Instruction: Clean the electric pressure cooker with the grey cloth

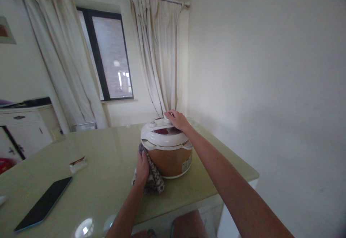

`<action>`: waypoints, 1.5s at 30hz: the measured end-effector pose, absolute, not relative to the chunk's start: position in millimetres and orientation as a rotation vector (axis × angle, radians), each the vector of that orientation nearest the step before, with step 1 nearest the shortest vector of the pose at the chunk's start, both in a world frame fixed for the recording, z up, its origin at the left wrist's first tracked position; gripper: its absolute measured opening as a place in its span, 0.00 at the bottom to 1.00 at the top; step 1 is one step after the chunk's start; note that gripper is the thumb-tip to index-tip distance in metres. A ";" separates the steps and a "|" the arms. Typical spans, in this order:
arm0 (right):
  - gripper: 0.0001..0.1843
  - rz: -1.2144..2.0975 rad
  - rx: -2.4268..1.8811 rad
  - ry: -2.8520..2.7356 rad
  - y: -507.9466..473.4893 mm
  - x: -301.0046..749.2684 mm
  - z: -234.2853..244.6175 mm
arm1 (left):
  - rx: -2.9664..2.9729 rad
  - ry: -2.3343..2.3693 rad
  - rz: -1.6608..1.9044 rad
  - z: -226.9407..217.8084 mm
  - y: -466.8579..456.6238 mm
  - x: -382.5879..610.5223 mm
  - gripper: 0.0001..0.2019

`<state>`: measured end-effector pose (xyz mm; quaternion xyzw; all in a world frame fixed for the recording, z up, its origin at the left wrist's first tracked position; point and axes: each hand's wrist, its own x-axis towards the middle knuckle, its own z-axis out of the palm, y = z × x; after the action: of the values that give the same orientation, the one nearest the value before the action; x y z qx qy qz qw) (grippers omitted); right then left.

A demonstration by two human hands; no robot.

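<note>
I have left hand (143, 166) clutching a grey patterned fabric cloth (157, 181) against the round white-and-brown cooker (169, 158) on the glossy green table (108, 173), right hand (176, 119) atop, hold unclear; work looks underway, remainder untellable.

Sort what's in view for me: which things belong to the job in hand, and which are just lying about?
In the job:
Cooker, the right hand on its top
Cloth, at the left hand, against the cooker's side

Lying about:
Tablet
Small white item, too blurred to identify
</note>
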<state>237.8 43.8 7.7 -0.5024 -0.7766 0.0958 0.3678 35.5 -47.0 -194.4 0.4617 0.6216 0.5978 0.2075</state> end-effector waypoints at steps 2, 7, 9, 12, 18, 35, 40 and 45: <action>0.30 0.252 -1.290 -1.992 44.3 237.7 7.9 | 1.266 1.721 1.698 -192.5 -48.8 36.1 0.26; 0.29 0.260 -1.272 -1.988 43.2 238.0 8.8 | 1.426 1.847 1.999 -197.2 -79.0 83.5 0.28; 0.29 0.259 -1.282 -1.987 42.7 238.0 8.8 | 1.669 1.887 2.064 -207.1 -94.0 105.5 0.31; 0.28 0.252 -1.274 -1.987 42.0 238.2 8.3 | 2.121 1.905 2.075 -221.2 -108.7 123.7 0.36; 0.26 0.248 -1.243 -1.988 40.0 238.7 7.9 | 2.956 1.643 1.828 -215.9 -108.6 116.6 0.29; 0.28 0.277 -1.232 -1.974 42.3 239.6 6.9 | 3.277 1.211 1.439 -85.0 -82.0 46.7 0.30; 0.27 0.289 -1.223 -1.969 43.5 239.0 7.1 | 2.729 1.484 1.503 -45.7 -73.2 60.3 0.22; 0.24 0.390 -1.208 -1.939 48.0 238.8 9.5 | 3.051 1.311 1.292 -53.1 -83.3 91.5 0.31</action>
<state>238.8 48.0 9.5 -0.4777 -0.7665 0.1542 0.4006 91.5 -83.3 -53.1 0.8373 0.3597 0.3546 -0.2092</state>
